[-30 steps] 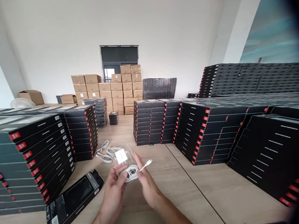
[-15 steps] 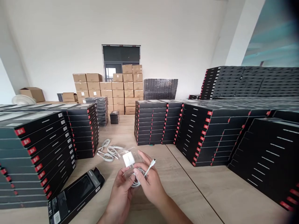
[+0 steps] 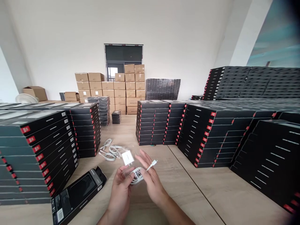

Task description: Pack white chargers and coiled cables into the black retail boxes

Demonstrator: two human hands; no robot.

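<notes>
Both hands meet over the wooden table (image 3: 192, 184). My left hand (image 3: 120, 195) pinches a clear plastic bag (image 3: 130, 162) that holds a white charger plug (image 3: 127, 157). My right hand (image 3: 152, 181) grips a coiled white cable (image 3: 136, 176), with its connector end (image 3: 153, 162) sticking out past the fingers. The coil sits at the bag's mouth. An open black box (image 3: 77, 194) lies flat on the table left of my left hand.
Several loose white cables (image 3: 109, 150) lie beyond the hands. Tall stacks of black boxes with red tags stand left (image 3: 37, 153), middle (image 3: 156, 122) and right (image 3: 234, 134). Brown cartons (image 3: 117, 89) are piled at the back wall.
The hands with bag and cable have shifted slightly right and farther away. The coil has been drawn together between the fingers; the camera has tilted a little.
</notes>
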